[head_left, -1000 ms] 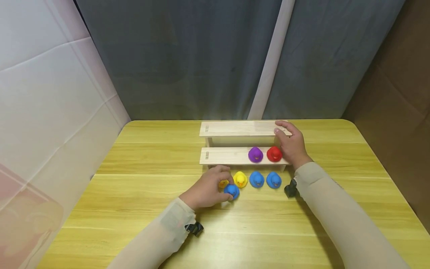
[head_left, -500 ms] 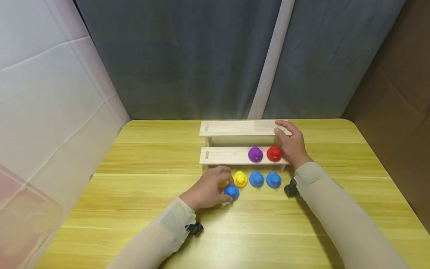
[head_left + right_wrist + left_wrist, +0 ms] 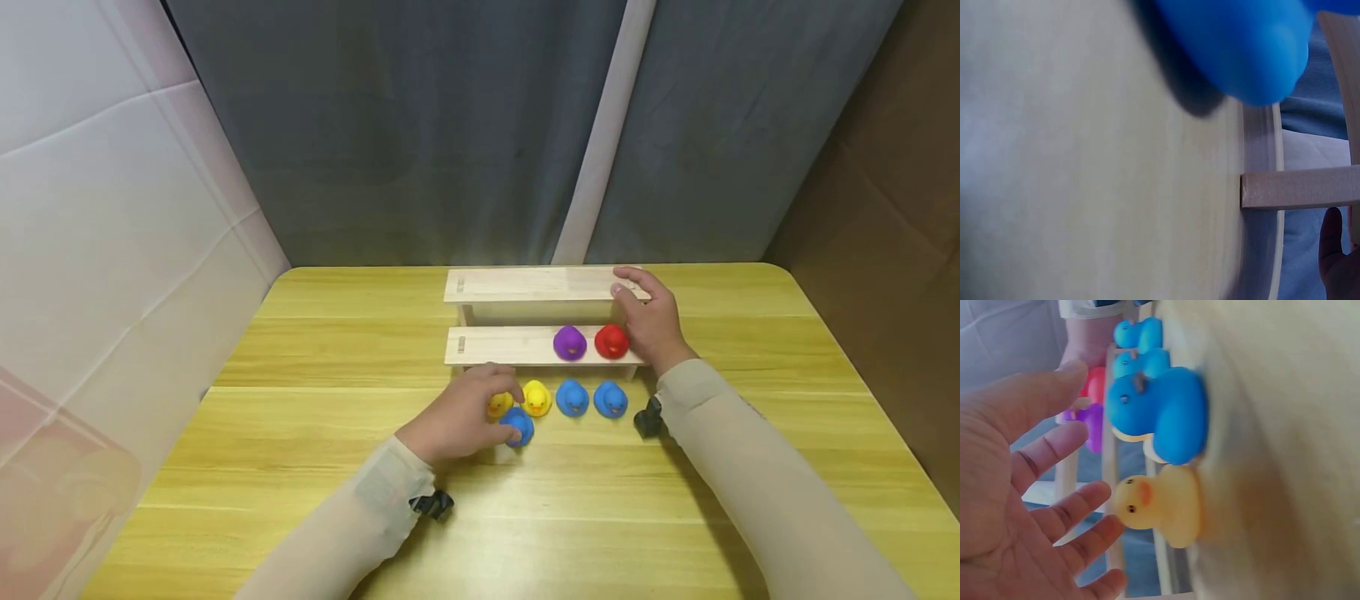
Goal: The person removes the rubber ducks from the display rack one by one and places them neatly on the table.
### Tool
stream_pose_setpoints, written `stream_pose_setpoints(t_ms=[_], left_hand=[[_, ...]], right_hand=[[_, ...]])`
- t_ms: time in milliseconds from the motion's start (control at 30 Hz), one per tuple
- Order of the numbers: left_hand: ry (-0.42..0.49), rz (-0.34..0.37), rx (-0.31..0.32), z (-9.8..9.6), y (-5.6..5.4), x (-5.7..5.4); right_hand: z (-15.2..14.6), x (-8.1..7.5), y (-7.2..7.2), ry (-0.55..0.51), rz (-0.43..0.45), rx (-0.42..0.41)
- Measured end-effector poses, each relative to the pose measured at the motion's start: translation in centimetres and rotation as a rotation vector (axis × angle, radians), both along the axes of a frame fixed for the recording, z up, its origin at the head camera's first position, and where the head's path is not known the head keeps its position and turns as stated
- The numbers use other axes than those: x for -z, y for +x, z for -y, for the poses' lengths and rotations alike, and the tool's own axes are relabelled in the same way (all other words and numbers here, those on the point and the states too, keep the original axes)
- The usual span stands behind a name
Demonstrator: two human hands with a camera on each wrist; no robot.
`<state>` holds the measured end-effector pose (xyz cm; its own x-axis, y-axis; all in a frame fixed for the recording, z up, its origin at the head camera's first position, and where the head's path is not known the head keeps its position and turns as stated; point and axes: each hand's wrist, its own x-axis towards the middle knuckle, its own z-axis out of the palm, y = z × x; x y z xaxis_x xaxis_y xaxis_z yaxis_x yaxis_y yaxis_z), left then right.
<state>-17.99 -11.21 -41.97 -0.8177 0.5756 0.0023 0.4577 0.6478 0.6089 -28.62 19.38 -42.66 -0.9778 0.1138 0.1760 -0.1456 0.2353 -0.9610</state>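
Resting at the right end of the top board (image 3: 525,285), your right hand (image 3: 654,327) has its thumb and first finger apart — I can't tell if that grip pinches the board. Your left hand (image 3: 461,421) is around the front blue duck (image 3: 522,423), which sits on the counter (image 3: 337,333). That grip is wide: the fingers are spread, and I can't tell if the thumb touches the duck. Just past it is a yellow duck (image 3: 498,406), partly hidden by your left hand. To the right are another yellow duck (image 3: 537,400), a second blue duck (image 3: 572,398) and a third blue duck (image 3: 611,400). Behind them, on the low board (image 3: 502,343), sit a purple duck (image 3: 570,342) and a red duck (image 3: 612,342) — the red one is next to your right hand.
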Motion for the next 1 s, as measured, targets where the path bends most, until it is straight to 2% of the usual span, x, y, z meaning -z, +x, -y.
stream_pose_setpoints(t_ms=[133,367,533,767,1000], left_hand=[[0.050,0.001,-0.004,-0.2,-0.4,-0.8],[0.110,-0.041,-0.006,-0.6,-1.0,-1.9],[0.099,-0.077,-0.010,-1.0,-1.7,-2.4],[0.092,-0.087,-0.021,-2.1,-2.7,-3.1],[0.056,-0.052,-0.045,-3.5,-3.8,-4.0]], right_hand=[[0.3,-1.3,1.0,-0.003,0.005,-0.006],[0.3,-1.3,1.0,-0.003,0.004,-0.007],[0.3,-1.3,1.0,-0.012,-0.009,-0.003],[0.3,-1.4,1.0,-0.006,0.005,-0.005],[0.3,-1.5,1.0,-0.004,0.007,-0.010]])
